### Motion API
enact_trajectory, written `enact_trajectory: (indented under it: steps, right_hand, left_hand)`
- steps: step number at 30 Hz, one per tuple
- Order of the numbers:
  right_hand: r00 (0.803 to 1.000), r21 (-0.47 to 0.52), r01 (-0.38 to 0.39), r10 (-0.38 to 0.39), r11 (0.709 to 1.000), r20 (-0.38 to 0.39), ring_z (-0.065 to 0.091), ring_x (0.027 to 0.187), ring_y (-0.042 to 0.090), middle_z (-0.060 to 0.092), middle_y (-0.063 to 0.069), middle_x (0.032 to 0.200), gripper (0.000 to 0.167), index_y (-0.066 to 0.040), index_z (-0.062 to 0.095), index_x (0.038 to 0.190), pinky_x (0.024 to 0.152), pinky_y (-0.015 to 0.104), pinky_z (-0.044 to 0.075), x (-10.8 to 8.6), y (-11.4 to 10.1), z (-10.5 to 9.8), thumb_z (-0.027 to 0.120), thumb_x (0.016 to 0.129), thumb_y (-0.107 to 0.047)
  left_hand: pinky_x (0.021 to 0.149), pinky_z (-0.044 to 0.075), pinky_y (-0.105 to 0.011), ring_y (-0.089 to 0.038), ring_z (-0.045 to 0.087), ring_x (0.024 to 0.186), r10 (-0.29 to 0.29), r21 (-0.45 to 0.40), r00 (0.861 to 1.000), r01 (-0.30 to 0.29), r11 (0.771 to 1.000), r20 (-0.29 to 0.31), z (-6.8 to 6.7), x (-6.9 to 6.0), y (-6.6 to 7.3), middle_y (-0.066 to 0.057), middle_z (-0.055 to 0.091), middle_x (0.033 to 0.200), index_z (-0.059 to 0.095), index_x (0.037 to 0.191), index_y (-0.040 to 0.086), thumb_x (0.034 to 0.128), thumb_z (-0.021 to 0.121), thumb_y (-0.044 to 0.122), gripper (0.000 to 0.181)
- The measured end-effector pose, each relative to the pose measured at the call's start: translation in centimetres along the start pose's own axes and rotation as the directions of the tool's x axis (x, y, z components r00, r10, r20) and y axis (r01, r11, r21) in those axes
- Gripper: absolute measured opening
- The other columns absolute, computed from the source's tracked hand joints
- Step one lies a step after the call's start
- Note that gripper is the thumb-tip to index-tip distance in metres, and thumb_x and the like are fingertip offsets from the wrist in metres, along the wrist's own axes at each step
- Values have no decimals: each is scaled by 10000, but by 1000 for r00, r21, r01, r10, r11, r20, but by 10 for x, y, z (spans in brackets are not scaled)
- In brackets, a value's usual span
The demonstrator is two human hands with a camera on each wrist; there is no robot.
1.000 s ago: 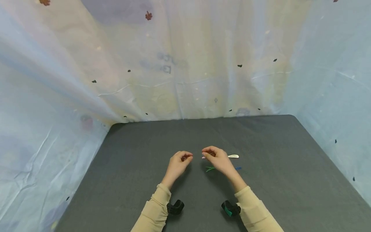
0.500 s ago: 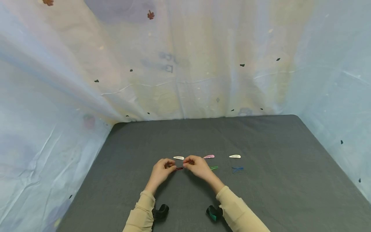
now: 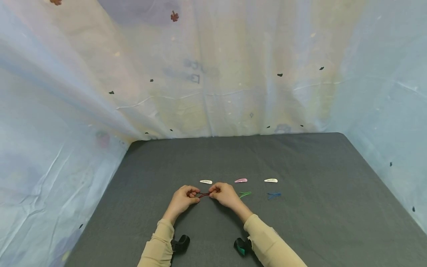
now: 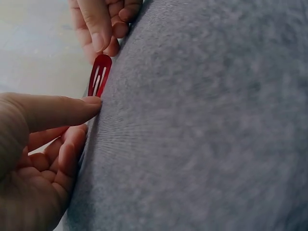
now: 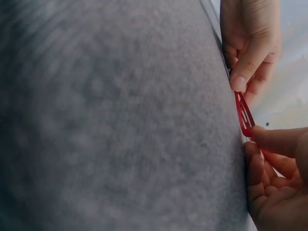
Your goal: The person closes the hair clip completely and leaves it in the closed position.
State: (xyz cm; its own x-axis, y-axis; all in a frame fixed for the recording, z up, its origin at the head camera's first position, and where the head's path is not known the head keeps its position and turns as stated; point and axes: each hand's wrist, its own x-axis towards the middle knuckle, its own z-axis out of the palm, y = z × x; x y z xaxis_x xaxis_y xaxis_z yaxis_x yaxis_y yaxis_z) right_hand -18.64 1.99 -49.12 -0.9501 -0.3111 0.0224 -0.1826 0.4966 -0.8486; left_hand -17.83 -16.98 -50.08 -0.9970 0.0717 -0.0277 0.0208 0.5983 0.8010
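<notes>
A red snap hair clip [image 3: 204, 195] is stretched between my two hands, its arms spread apart in a narrow V. My left hand [image 3: 181, 200] pinches its left end between thumb and fingers. At the other end, my right hand [image 3: 227, 194] pinches the tip. In the left wrist view the slotted red hair clip [image 4: 102, 60] shows between the left thumb [image 4: 72, 111] and the right fingertips. The right wrist view has the clip [image 5: 247, 131] tilted, with the right thumb [image 5: 279, 141] at its lower end. Fingers cover both ends.
Behind the hands lie a white hair clip [image 3: 206, 181], a pink hair clip [image 3: 241, 180] and another white hair clip [image 3: 271, 180]. A green hair clip [image 3: 245, 194] and a blue hair clip [image 3: 274, 195], both spread, lie to the right on the dark grey table [image 3: 300, 226].
Both hands have moved left from near the green clip to the red one. The red clip, partly hidden half a second ago, is now gripped at both ends and spread.
</notes>
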Motion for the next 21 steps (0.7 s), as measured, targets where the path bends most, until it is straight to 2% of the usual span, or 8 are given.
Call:
enact_trajectory:
  steps: [5,12,16,21]
  right_hand:
    - [1000,-14,3,-3,1000,-15,494,604,48,666,71,724,64,-20,682,826,543,182,386,0,-1,-1,685,793,-75]
    - [999,-94,29,-31,995,-13,451,604,69,614,45,689,75,-28,676,775,556,187,354,1,-2,1,651,824,-79]
    - [1000,-103,30,-31,994,-6,430,637,97,572,50,712,103,-15,667,788,575,207,333,0,-2,2,615,852,-77]
    - [1000,-29,-15,16,999,26,425,639,99,545,31,703,131,16,658,806,580,210,329,0,-3,1,590,867,-78]
  left_hand:
    - [644,414,-189,-94,503,726,16,9,1000,-15,1000,-12,1,-1,0,-33,568,829,704,906,71,713,760,42,203]
    - [615,412,-188,-77,501,688,30,0,999,-30,1000,-20,0,-1,1,-43,584,808,712,859,64,719,756,45,147]
    - [624,401,-201,-89,492,686,7,-38,1000,-6,999,25,0,1,-1,-42,581,799,715,840,69,760,731,63,82]
    - [682,400,-238,-113,499,750,-37,-106,994,47,993,98,-2,3,-3,-54,608,865,705,879,65,819,681,94,71]
